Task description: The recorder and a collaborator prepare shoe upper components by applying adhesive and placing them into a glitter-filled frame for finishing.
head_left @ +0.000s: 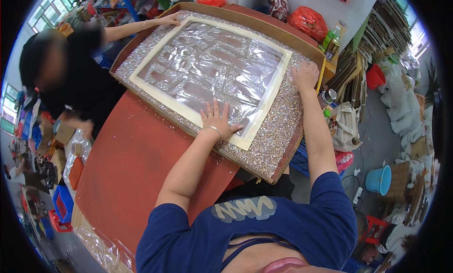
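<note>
A pale frame point(146, 90) with a clear, shiny plastic sheet point(207, 65) across it lies on glittery granules point(271, 145) in a shallow, rimmed tray point(302, 33). Elongated reddish-brown patches show through the sheet. My left hand point(218, 121) is open, its spread fingers pressed flat over the frame's near edge and the sheet. At the tray's right side, my right hand point(306, 75) rests on the granules beside the frame with its fingers bent in. What lies under those fingers is hidden.
A co-worker in black point(71, 70) stands at the left, one hand point(169, 19) on the tray's far left corner. The tray overlaps a red tabletop point(141, 164). Bottles point(332, 42) and a red bag point(309, 24) stand beyond it. A blue bucket point(378, 179) is on the right floor.
</note>
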`<state>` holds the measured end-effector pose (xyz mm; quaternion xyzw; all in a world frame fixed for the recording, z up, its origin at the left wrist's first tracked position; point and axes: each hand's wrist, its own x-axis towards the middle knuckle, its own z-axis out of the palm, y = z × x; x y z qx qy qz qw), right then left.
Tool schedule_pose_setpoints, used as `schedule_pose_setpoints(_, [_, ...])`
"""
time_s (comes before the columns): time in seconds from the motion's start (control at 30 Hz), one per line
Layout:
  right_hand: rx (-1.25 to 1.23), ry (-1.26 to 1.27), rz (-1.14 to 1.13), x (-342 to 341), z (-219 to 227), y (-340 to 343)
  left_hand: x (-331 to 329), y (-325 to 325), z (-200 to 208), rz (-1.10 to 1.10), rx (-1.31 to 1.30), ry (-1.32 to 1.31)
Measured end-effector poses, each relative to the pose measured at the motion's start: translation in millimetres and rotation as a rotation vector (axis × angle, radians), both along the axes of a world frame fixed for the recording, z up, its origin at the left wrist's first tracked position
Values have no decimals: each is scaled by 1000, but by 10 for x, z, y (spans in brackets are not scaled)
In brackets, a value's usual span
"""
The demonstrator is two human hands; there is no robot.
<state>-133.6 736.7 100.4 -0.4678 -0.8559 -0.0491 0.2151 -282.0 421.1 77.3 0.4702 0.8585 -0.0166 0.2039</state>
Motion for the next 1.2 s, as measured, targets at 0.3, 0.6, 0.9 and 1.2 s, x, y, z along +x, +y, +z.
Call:
schedule_pose_setpoints(0.3, [-120, -325, -308, -21, -317, 455, -69, -38, 27, 26, 92, -77])
schedule_pose_setpoints(0.6, [188, -79, 478, -496, -276, -133, -145, -12, -77, -26, 106, -50])
schedule_pose_setpoints(0.9, [569, -452, 609, -650, -180, 245, -158, -25, -69, -35, 126, -56])
schedule_pose_setpoints(1.2, [48, 24, 791, -960, -231, -253, -178, -102, -62, -35, 118, -84])
